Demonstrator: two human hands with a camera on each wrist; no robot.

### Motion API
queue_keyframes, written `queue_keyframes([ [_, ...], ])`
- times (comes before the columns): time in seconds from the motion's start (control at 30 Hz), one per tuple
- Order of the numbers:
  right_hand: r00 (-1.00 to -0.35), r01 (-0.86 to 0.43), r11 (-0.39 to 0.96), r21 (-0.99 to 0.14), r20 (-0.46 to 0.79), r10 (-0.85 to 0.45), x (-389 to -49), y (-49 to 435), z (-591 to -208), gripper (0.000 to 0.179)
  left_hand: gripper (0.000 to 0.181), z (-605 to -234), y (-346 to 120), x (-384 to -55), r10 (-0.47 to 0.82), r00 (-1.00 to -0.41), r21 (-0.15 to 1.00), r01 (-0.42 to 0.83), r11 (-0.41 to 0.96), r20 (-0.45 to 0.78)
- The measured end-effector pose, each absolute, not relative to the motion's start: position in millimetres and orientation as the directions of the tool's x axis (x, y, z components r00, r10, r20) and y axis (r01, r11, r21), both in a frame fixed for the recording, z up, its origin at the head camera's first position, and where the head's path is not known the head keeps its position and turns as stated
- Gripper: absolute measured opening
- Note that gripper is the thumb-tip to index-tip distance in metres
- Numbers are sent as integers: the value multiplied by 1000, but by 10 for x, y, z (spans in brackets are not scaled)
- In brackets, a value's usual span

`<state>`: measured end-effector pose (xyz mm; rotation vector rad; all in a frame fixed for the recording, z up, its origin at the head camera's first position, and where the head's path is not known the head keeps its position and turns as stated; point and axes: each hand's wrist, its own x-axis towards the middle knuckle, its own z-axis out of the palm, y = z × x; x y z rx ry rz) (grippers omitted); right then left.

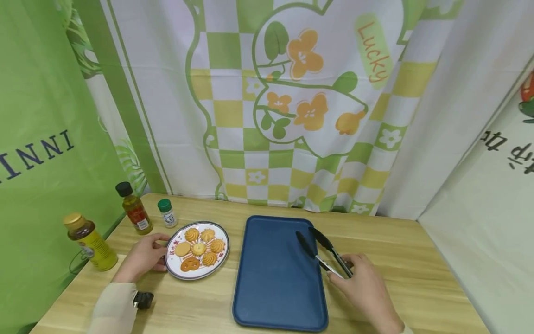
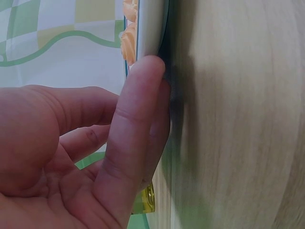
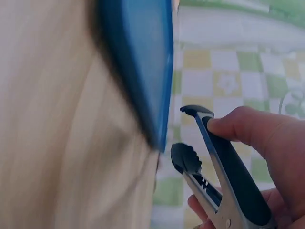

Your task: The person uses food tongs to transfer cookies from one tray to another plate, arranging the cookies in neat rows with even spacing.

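At the table's left, a white plate (image 1: pixel 173 268) with a dark rim bears several cookies and a pretzel-shaped one. My left hand (image 1: pixel 143 255) grips it at its left edge; in the left wrist view, a fingertip (image 2: pixel 148 67) meets the plate's side (image 2: pixel 150 28) just above the wood. My right hand (image 1: pixel 367 287) holds black-and-metal tongs (image 1: pixel 329 253), thumb pressing one arm in the right wrist view. The tongs' two tips stand apart with nothing between them, over the right edge of a dark blue tray (image 1: pixel 279 278) in the head view.
On the left stand a yellow bottle with a gold cap (image 1: pixel 95 246), an oil bottle with a black cap (image 1: pixel 137 211) and a small green-capped shaker (image 1: pixel 168 213). Patterned curtains (image 1: pixel 292 116) hang behind the wooden table (image 1: pixel 409 260) and at both sides.
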<state>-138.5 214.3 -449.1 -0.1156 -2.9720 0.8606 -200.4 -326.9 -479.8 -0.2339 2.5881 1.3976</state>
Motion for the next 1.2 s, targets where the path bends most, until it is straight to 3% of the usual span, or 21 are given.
queue_keyframes([
  [0.5,-981,195,896,-399,-67,184,-1358,2851,-4625,85,50,-4755,-3261,-1979,-54,-967,801,-237,550,-249],
  [0.8,-968,240,922,-304,-143,205,-1342,2893,-4666,86,49,-4772,-3256,-1967,-47,-966,806,-238,542,-253],
  [0.97,-967,246,923,-295,-145,212,-1351,2873,-4709,78,50,-4771,-3260,-1985,-57,-965,803,-246,543,-257],
  [1.2,-960,264,921,-286,-169,223,-1373,2905,-4678,92,49,-4774,-3265,-1995,-55,-967,806,-240,541,-251],
])
